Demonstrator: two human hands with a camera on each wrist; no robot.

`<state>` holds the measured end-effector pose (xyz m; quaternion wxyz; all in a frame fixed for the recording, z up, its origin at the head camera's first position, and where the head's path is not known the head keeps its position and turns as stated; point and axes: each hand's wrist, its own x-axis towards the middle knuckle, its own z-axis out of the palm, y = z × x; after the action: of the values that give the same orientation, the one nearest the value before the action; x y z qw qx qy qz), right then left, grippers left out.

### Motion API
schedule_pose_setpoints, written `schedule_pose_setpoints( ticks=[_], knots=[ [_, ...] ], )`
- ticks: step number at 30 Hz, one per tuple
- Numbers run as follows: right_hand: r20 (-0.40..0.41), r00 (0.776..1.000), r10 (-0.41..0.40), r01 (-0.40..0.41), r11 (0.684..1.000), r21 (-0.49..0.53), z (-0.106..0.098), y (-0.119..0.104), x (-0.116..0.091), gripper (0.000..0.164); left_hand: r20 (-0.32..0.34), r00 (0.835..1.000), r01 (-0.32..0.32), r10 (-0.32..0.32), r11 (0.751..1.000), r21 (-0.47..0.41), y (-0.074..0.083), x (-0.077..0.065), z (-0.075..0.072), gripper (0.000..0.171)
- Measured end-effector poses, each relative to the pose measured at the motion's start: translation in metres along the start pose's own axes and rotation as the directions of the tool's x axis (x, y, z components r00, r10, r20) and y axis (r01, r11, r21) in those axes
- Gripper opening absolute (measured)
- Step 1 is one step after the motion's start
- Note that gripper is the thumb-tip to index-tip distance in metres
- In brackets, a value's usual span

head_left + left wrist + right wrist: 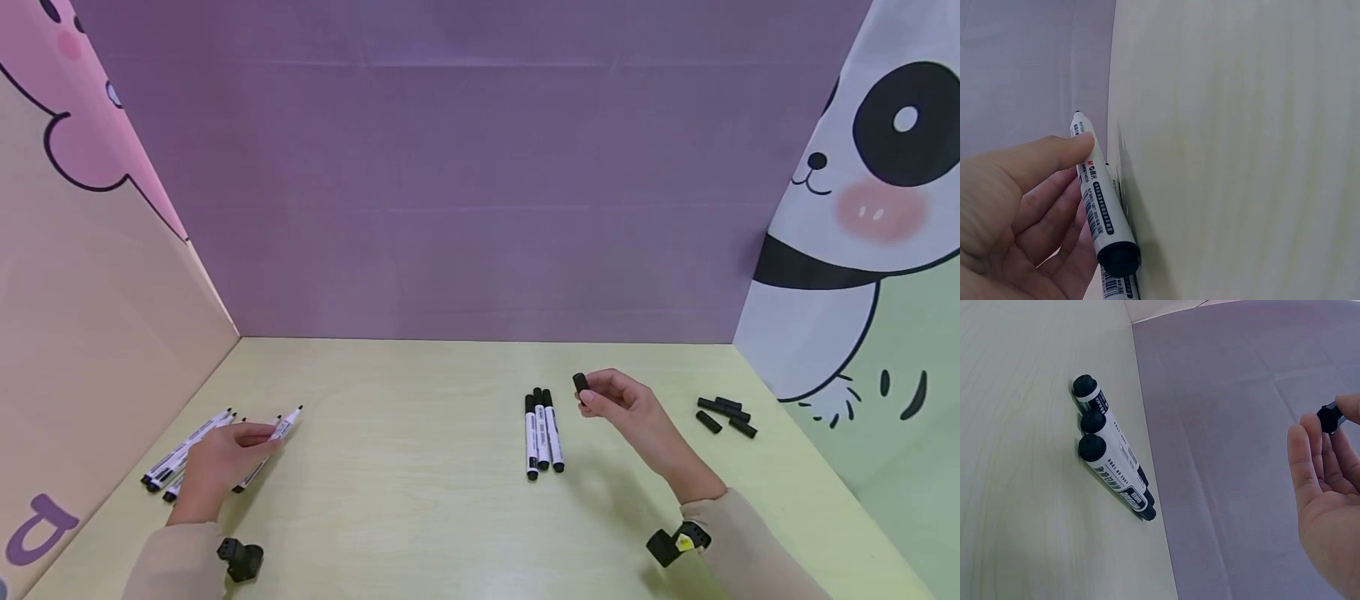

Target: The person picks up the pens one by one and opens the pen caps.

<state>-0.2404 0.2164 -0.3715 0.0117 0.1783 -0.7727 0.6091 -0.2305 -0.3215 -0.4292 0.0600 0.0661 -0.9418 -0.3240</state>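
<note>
At the left of the table, my left hand pinches an uncapped white marker between thumb and fingers, its tip pointing away from me. Several more uncapped markers lie beside and partly behind this hand. My right hand is raised over the right half of the table and pinches a small black marker cap. The cap's open end shows in the right wrist view. To the left of this hand, three capped white markers lie side by side.
Several loose black caps lie in a small heap at the right of the table. A purple back wall and printed side panels enclose the table. Dark cameras sit on both wrists.
</note>
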Motion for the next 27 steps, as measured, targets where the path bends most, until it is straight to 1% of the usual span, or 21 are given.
schedule_pose_setpoints(
  ticks=[9, 17, 21, 27],
  knots=[
    [0.005, 1.0, -0.016, 0.016, 1.0, 0.002, -0.002, 0.0, 0.0, 0.03, 0.003, 1.0, 0.008, -0.008, 1.0, 0.013, -0.003, 0.004, 0.002, 0.036],
    [0.012, 1.0, -0.028, 0.028, 1.0, -0.01, -0.005, -0.001, 0.0, 0.033, 0.002, 1.0, 0.014, -0.014, 1.0, 0.009, -0.003, 0.003, 0.001, 0.035],
    [0.006, 1.0, -0.016, 0.016, 1.0, -0.023, -0.007, -0.001, -0.001, 0.033, 0.006, 1.0, 0.011, -0.011, 1.0, 0.012, -0.003, 0.003, 0.0, 0.037],
    [0.001, 1.0, 0.012, -0.012, 0.998, -0.057, -0.012, 0.0, -0.003, 0.034, 0.011, 1.0, -0.018, 0.017, 1.0, 0.009, 0.001, 0.001, -0.003, 0.044]
  ],
)
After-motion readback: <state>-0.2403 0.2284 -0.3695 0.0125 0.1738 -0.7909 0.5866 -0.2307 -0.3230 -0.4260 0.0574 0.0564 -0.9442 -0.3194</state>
